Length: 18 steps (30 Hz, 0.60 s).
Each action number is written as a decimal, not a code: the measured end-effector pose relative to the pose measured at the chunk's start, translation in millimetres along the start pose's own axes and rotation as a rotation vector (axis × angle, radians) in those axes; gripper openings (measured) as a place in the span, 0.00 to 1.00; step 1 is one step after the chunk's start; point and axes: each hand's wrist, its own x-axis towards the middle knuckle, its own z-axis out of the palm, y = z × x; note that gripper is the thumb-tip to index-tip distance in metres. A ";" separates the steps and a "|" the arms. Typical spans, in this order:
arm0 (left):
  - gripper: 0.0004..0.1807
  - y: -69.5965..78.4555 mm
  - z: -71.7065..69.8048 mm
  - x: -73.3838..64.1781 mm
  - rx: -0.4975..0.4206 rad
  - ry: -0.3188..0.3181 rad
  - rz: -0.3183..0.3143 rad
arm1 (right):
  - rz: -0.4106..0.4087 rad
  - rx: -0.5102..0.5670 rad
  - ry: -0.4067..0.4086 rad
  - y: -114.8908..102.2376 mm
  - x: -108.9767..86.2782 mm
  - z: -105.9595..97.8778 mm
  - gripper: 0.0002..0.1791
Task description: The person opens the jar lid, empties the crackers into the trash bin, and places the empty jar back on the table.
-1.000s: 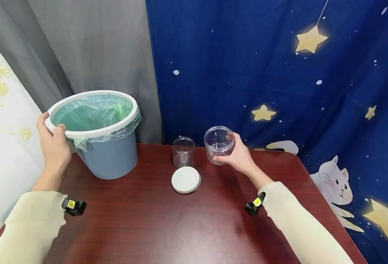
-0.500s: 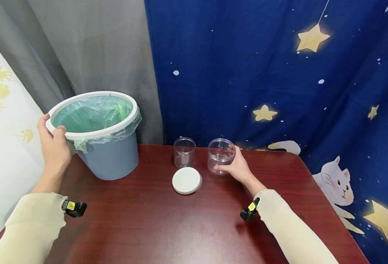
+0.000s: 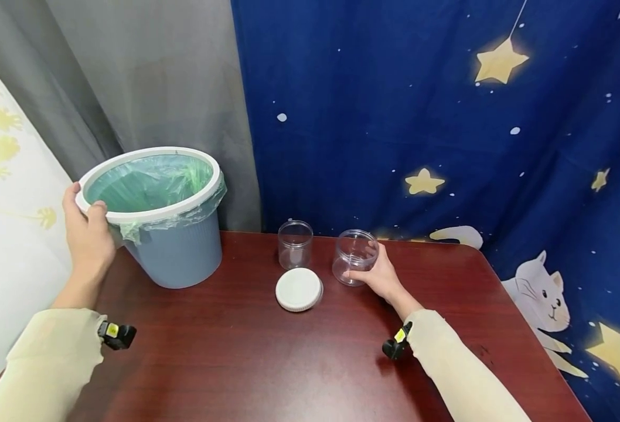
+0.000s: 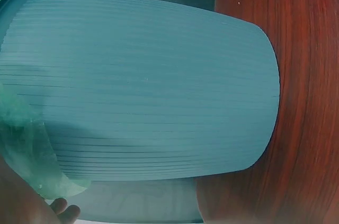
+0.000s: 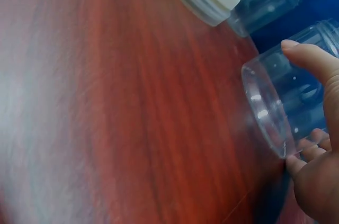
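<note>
My left hand grips the white rim of a blue trash can at its left side, thumb on the near edge. A green plastic bag lines the can and folds over the rim. My right hand holds a clear plastic jar from its right side, thumb in front and fingers behind. In the right wrist view the base of this jar is at or very near the tabletop. Left of it stands a smaller clear jar, open at the top. A white screw lid lies in front of that jar.
The dark red wooden table ends at a back edge just behind the jars. A grey curtain and a blue star-patterned curtain hang behind it. White patterned fabric is at the left.
My right hand has lowered the clear jar toward the table, slightly to the right and nearer. The left hand keeps its grip on the trash can; the smaller jar and lid stay put.
</note>
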 end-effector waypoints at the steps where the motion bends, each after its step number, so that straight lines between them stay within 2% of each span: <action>1: 0.34 -0.3 0.2 0.3 0.006 -0.004 0.008 | -0.001 0.002 -0.003 1.0 -0.6 -1.2 0.61; 8: 0.36 -0.6 0.2 -0.5 0.058 -0.004 0.050 | 0.011 -0.023 -0.065 7.6 -6.9 -13.7 0.66; 13: 0.39 7.8 -3.9 -2.7 0.088 -0.026 -0.007 | 0.045 -0.057 -0.111 10.1 -12.1 -28.2 0.65; 16: 0.41 17.3 -9.3 -8.2 0.110 -0.023 -0.033 | 0.051 -0.151 -0.150 6.5 -16.5 -39.9 0.64; 17: 0.42 20.3 -10.7 -11.2 0.127 -0.008 -0.018 | 0.049 -0.195 -0.166 4.8 -18.2 -44.3 0.64; 18: 0.42 23.3 -11.2 -15.1 0.142 0.018 0.035 | 0.039 -0.245 -0.188 2.1 -20.1 -48.9 0.63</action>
